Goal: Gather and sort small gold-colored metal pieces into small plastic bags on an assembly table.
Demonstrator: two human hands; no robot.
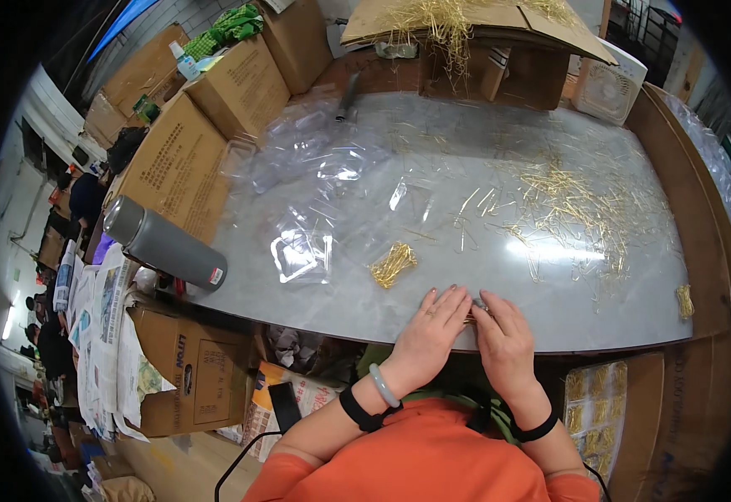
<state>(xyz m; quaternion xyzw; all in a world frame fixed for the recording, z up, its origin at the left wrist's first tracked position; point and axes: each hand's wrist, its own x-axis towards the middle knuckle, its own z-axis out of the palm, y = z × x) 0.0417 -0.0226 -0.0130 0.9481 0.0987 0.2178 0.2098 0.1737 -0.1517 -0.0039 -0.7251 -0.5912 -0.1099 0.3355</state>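
My left hand (pixel 430 332) and my right hand (pixel 504 341) come together at the near edge of the grey table (pixel 365 309). Their fingers are bent toward each other around a small bit of gold-coloured wire (pixel 469 319), mostly hidden by the fingers. Just beyond my left hand lies a compact bundle of gold wire hooks (pixel 394 264). Farther right, a loose heap of gold wire hooks (pixel 579 209) spreads over the tabletop. Several single hooks lie between bundle and heap. A second small bundle (pixel 684 301) sits at the right edge.
Clear plastic trays (pixel 302 247) pile up at left, beside a grey bottle (pixel 164 243). Cardboard boxes (pixel 177 171) line the left side. An open carton (pixel 499 71) with gold wire on top and a white fan (pixel 609 82) stand behind. Below right is a compartment tray of gold bundles (pixel 595 410).
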